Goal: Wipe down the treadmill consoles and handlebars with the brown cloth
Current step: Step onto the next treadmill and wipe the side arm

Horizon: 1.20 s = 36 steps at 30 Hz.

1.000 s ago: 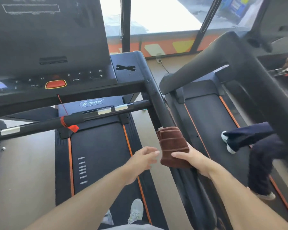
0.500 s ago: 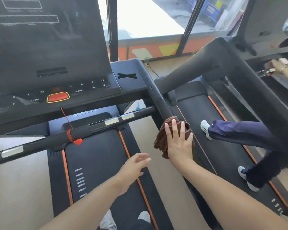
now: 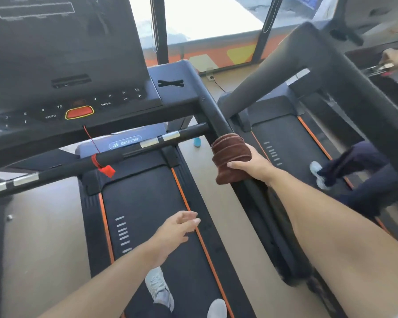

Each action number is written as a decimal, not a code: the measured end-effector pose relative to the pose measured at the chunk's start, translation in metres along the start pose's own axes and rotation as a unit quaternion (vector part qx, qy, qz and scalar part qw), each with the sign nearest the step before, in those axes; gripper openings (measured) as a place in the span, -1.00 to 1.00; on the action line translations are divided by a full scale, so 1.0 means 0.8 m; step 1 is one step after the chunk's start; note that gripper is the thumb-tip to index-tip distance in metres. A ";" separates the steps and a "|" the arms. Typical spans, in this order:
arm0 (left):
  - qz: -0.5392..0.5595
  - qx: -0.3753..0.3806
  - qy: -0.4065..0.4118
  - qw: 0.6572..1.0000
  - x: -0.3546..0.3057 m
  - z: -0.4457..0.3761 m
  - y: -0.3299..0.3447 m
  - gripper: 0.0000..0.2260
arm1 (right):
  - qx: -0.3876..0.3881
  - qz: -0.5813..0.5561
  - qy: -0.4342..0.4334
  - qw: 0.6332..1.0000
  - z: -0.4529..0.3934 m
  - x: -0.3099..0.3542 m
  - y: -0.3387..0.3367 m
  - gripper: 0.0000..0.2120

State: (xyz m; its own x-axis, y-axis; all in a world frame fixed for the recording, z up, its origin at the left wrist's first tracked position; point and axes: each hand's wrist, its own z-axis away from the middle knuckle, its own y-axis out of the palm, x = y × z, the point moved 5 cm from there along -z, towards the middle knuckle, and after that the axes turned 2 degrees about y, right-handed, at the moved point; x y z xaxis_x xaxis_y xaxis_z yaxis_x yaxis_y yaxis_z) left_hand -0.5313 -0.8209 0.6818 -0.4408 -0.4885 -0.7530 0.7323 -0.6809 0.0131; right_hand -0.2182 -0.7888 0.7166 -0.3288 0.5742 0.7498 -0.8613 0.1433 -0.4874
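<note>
Since half a second ago, the right hand [image 3: 253, 165] is being turned from lying flat, fingers spread over the cloth, to being curled round it, and the brown cloth [image 3: 230, 157] is now being bunched into ridged folds instead of sitting as a loose wad. That cloth is being held wrapped round the right side handlebar [image 3: 218, 115] of the near treadmill, just below where the front crossbar [image 3: 124, 154] is joining it; it is probably being gripped as a sleeve so that the whole round of the bar is being rubbed in one pass along its length. The left hand [image 3: 178, 228] is being held free above the belt [image 3: 152, 216], fingers relaxed and slightly spread, with nothing in it, apparently for balance. The console [image 3: 62, 56] with its red button [image 3: 79, 112] is being left untouched at upper left, well apart from the cloth, so that part of the job is judged as not yet being done. No container is being shown; only a cross-shaped slot [image 3: 170, 83] beside the console is visible, and nothing can be seen in it. Another person's legs [image 3: 363, 171] are being seen on the neighbouring treadmill.
</note>
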 end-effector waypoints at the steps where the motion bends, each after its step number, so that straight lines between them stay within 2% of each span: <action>1: 0.002 0.003 -0.001 1.000 0.004 0.005 0.017 -0.77 | 0.008 -0.010 -0.001 1.000 0.019 -0.011 -0.003 -0.14; 4: 0.006 0.026 0.001 1.000 0.012 0.018 0.077 -0.77 | 0.024 -0.032 -0.016 0.999 0.081 -0.043 -0.008 -0.32; 6: 0.007 0.039 0.005 0.999 0.015 0.026 0.118 -0.75 | 0.026 -0.034 -0.029 0.999 0.119 -0.068 -0.010 -0.33; 11: 0.011 0.060 0.013 0.998 0.026 0.039 0.197 -0.69 | 0.010 0.042 -0.010 0.999 0.195 -0.133 -0.014 0.07; 14: 0.008 0.061 0.010 0.998 0.035 0.045 0.229 -0.67 | 0.001 0.096 -0.006 0.995 0.242 -0.158 -0.014 0.11; 19: 0.000 0.058 0.000 0.998 0.050 0.049 0.269 -0.66 | -0.110 0.141 -0.083 0.980 0.306 -0.211 0.003 0.02; 21: 0.004 0.053 -0.002 0.999 0.053 0.049 0.275 -0.69 | -0.161 0.164 -0.087 0.969 0.319 -0.217 0.014 -0.05; 23: 0.015 0.045 -0.005 0.999 0.052 0.049 0.275 -0.74 | -0.197 0.241 -0.113 0.944 0.324 -0.208 0.025 -0.07; 26: 0.049 0.036 -0.021 0.998 0.047 0.049 0.267 -0.82 | -0.175 0.380 -0.167 0.893 0.310 -0.190 0.038 -0.07; 30: 0.088 -0.007 -0.044 0.995 0.045 0.040 0.243 -0.72 | -0.132 0.509 -0.188 0.830 0.265 -0.163 0.050 -0.03; 33: 0.104 -0.020 -0.040 0.994 0.040 0.029 0.221 -0.71 | -0.108 0.535 -0.181 0.818 0.226 -0.128 0.054 0.04; 36: 0.113 -0.034 -0.036 0.992 0.029 0.011 0.190 -0.74 | -0.112 0.510 -0.150 0.840 0.180 -0.092 0.048 0.06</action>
State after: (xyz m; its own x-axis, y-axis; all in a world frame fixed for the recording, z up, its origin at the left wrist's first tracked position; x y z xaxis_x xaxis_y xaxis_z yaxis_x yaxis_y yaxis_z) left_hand -0.4350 -0.9405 0.6723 -0.2950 -0.6642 -0.6869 0.8492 -0.5117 0.1301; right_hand -0.2827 -0.9417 0.7077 -0.9626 0.2672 -0.0454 0.0100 -0.1324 -0.9912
